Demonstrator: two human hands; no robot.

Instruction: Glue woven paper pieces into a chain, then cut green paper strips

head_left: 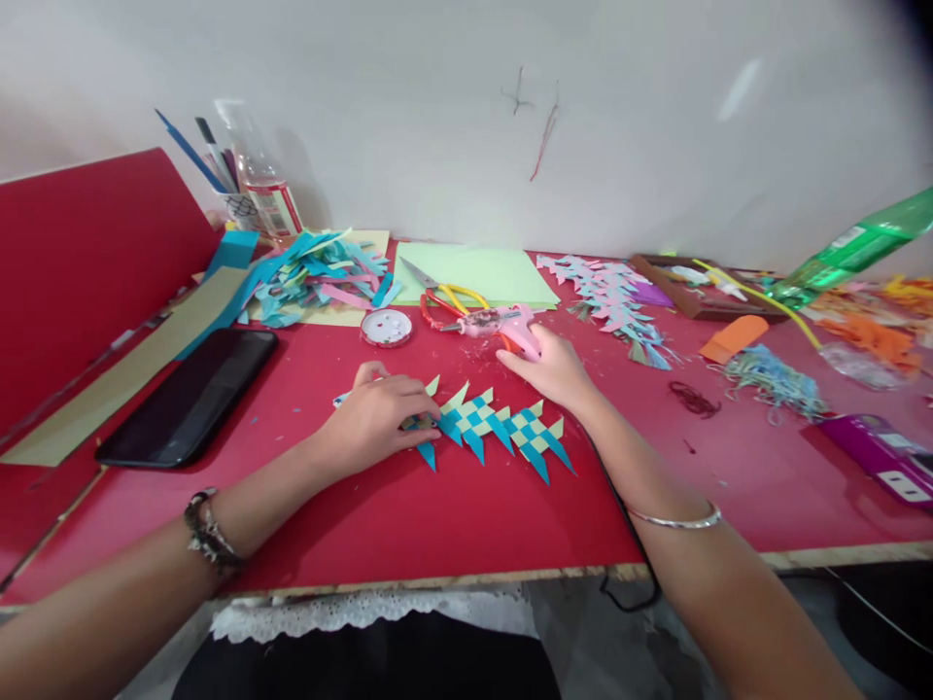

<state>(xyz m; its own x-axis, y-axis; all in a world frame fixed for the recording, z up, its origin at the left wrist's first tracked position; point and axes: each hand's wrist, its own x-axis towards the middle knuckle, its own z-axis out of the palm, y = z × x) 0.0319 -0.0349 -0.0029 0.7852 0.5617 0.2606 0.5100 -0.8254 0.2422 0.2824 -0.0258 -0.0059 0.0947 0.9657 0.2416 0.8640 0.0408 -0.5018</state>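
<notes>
Steadying the woven strip, glue gun in hand

The left hand (386, 413) lies over the left part of a blue-and-yellow woven paper strip (477, 418) on the red tabletop (437, 535), thumb and fingers drawn close about it; whether they pinch the paper or only press it down, I cannot tell. The strip's right end, with its pointed tips, lies uncovered. Beyond it, the right hand (554, 365) is wrapped around the handle of a pink glue gun (502, 323); its trigger finger is hard to make out. The nozzle points left, toward a round white dish (386, 328) and near the red-handled tool (431, 313).

For good control, the left hand would best bear down lightly, since folded points like these probably crease easily. Fingertips ought to stay clear of the nozzle, which may be hot. A firm, relaxed hold on the handle should keep the tip steady, and the black cord (612, 476) below the right forearm needs slack so that it cannot tug the gun or snag the paper.
</notes>
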